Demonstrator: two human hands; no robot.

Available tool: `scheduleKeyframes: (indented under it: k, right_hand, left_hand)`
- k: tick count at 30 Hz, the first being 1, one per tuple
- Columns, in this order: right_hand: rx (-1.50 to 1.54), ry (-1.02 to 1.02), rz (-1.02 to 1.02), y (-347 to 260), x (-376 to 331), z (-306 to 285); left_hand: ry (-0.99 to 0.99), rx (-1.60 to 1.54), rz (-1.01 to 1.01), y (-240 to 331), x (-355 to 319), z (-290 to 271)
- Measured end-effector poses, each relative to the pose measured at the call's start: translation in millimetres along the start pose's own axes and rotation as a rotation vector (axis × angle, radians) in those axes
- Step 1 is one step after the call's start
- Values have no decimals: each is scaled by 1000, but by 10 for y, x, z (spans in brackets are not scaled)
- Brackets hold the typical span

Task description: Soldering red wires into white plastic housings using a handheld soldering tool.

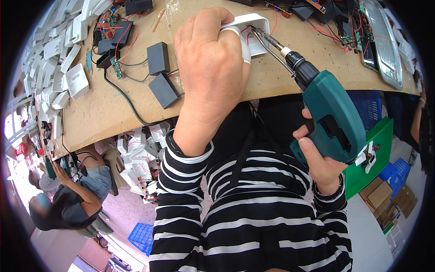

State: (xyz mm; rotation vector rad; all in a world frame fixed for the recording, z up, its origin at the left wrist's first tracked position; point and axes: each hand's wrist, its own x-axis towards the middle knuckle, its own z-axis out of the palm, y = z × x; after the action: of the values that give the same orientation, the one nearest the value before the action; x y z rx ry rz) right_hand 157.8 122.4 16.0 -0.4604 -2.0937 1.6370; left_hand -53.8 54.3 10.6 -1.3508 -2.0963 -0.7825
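A white open-sided plastic housing is gripped in my left hand, whose fingers curl over its left side at the table's front edge. Red wires show inside it. My right hand is wrapped round the handle of a green soldering gun. Its metal tip, with a thin tube running alongside, reaches into the housing near a red wire. Whether the tip touches the wire I cannot tell. A rounded white piece lies by my left fingers, its kind unclear.
Black boxes with cables lie left of my left hand. White housings are heaped at the far left. Circuit boards and wires crowd the far right by a clear tray. A green bin stands below right. Another person works at left.
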Motion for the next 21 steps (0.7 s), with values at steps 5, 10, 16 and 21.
scheduleKeyframes:
  k: [5, 10, 16, 21]
  right_hand:
    - [-3, -16, -9, 14, -5, -1]
    - [-35, -42, -3, -1, -17, -29]
    - [-44, -71, -2, 12, -29, -54]
    - [-39, -87, 24, 30, -61, -73]
  left_hand:
    - [1, -5, -2, -7, -3, 1]
    - [-5, 2, -2, -10, 5, -8]
    - [6, -3, 3, -5, 3, -5]
    - [33, -31, -3, -90, -58, 69]
